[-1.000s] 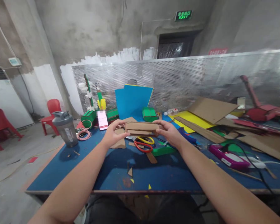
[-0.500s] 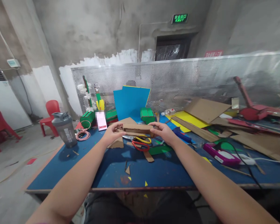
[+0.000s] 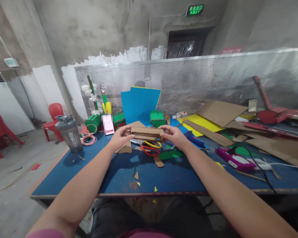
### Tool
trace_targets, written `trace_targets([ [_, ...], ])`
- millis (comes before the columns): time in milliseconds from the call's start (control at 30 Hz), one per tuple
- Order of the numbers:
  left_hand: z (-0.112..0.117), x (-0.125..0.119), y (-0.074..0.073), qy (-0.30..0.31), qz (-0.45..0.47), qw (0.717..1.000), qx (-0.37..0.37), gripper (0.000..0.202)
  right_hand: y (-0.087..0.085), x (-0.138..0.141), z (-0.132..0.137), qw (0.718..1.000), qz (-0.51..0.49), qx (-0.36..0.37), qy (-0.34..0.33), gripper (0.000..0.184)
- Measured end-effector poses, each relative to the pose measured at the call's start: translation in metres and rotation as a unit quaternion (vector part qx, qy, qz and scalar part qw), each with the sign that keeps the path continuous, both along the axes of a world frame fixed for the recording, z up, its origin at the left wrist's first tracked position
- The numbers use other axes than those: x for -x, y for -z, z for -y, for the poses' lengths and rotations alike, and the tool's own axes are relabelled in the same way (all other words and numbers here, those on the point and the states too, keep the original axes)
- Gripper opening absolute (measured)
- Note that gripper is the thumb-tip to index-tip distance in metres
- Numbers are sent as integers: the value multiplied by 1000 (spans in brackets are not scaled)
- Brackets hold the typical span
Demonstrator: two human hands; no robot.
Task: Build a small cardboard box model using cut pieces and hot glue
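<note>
A small brown cardboard box point(image 3: 147, 132), long and narrow, is held level above the blue table point(image 3: 84, 177). My left hand point(image 3: 121, 136) grips its left end between thumb and fingers. At the other end, my right hand point(image 3: 173, 135) pinches it the same way. Just below the box lie scissors with red handles point(image 3: 150, 150) and a yellow-handled pair point(image 3: 154, 144), their blades partly hidden. A flat green strip point(image 3: 171, 154) and a cardboard scrap point(image 3: 159, 162) rest beside them.
On the left stand a grey shaker bottle point(image 3: 71, 135), a coil of pink cord point(image 3: 88, 139) and a phone point(image 3: 108, 125). Blue boards point(image 3: 141, 104) lean behind a green box point(image 3: 157, 118). Cardboard sheets point(image 3: 221, 112) and a purple power strip point(image 3: 234, 158) lie to the right.
The box has tilted in my hands: its hollow inside showed before, and now mostly a flat cardboard face shows. Both hands keep their hold at its ends. The view has shifted slightly.
</note>
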State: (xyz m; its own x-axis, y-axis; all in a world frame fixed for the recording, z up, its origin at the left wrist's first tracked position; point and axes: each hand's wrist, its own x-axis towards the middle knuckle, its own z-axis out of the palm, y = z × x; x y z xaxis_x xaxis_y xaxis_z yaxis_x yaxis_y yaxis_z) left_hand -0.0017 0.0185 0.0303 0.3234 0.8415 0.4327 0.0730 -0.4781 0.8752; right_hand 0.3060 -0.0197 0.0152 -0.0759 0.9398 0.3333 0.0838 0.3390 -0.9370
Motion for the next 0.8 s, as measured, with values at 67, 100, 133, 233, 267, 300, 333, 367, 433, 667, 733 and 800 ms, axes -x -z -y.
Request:
trace_targets([
  [67, 1, 0, -1, -6, -7, 1000, -10, 64, 0, 0, 0, 1000, -2, 0, 2, 52],
  [100, 1, 0, -1, -9, -10, 1000, -16, 64, -1, 0, 0, 1000, -4, 1, 3, 53],
  [133, 1, 0, -1, -11, -12, 1000, -21, 63, -1, -1, 0, 1000, -5, 1, 4, 52],
  [233, 2, 0, -2, -13, -19, 999, -32, 62, -3, -1, 1, 1000, -9, 3, 7, 52],
  [267, 2, 0, -2, -13, -21, 999, -34, 62, -3, -1, 1, 1000, -11, 4, 7, 53],
  [300, 2, 0, -3, -13, -23, 999, -35, 62, -3, -1, 2, 1000, -12, 5, 7, 54],
  [333, 2, 0, -3, -13, -25, 999, -35, 62, -3, -1, 2, 1000, -14, 6, 7, 54],
  [367, 2, 0, -3, -14, -26, 999, -35, 62, -3, -1, 2, 1000, -15, 8, 7, 55],
  [433, 2, 0, -3, -18, -27, 999, -32, 62, -3, -1, 2, 1000, -18, 12, 7, 54],
  [667, -5, -1, 4, -32, -33, 999, -7, 61, -3, -1, 0, 999, -27, 43, 7, 49],
  [733, -7, -1, 5, -25, -35, 999, -2, 62, -4, -1, 0, 999, -31, 43, 7, 51],
  [800, -8, -1, 6, -15, -36, 999, -1, 65, -5, 0, 1, 999, -34, 38, 8, 52],
])
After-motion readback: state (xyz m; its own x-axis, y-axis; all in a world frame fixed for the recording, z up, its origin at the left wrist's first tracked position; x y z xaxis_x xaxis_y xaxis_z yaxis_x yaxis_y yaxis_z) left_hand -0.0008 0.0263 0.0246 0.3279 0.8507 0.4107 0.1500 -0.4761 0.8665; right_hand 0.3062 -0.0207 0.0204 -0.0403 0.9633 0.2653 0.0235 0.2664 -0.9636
